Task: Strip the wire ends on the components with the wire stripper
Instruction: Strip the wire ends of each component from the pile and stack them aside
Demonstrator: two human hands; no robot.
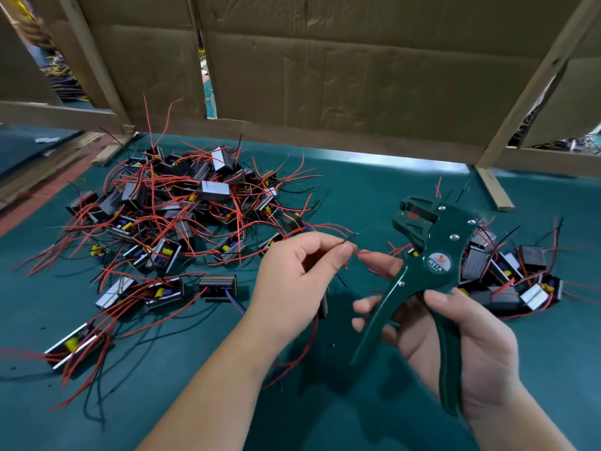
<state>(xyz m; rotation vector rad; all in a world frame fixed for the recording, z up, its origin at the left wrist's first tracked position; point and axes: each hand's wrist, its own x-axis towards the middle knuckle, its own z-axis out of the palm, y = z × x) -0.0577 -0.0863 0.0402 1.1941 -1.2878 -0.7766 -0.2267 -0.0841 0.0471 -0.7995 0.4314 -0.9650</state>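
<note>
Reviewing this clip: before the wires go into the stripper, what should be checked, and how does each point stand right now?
1. Wire stripper held firmly: ok, the right hand grips its handles.
2. Wires under control: ok, the left hand pinches them, ends poking past the fingers.
3. Wire ends inside the stripper's head: not ok, they sit apart from it, to its left.
4. Handles spread, ready to squeeze: ok.
5. Ends stripped or not: cannot tell, too small.
6. More components within reach: ok, piled on the table.
</note>
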